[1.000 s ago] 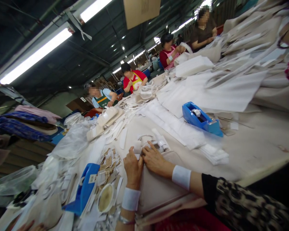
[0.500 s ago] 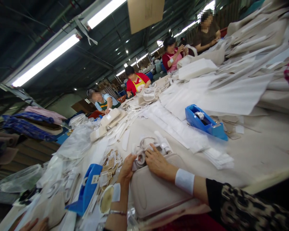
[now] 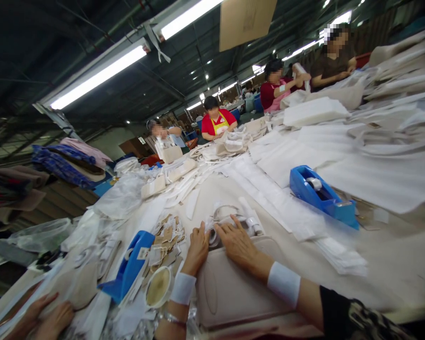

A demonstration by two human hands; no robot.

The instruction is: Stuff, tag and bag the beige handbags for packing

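A beige bag lies flat on the table in front of me. My left hand rests at the bag's upper left corner, fingers curled against a bundle of white wrapped strap. My right hand lies on the bag's top edge with fingers stretched forward onto the same white bundle. Both wrists carry white bands. What the left fingers grip is partly hidden.
A blue tape dispenser stands right of the bag. A second blue dispenser, a pile of tags and a small round dish lie left. Another person's hands show at bottom left. Several workers sit along the far side among white fabric stacks.
The camera has tilted and shifted, so the table looks more level. My left hand turned from palm-side grip to resting beside the strap bundle; my right hand stayed on it.
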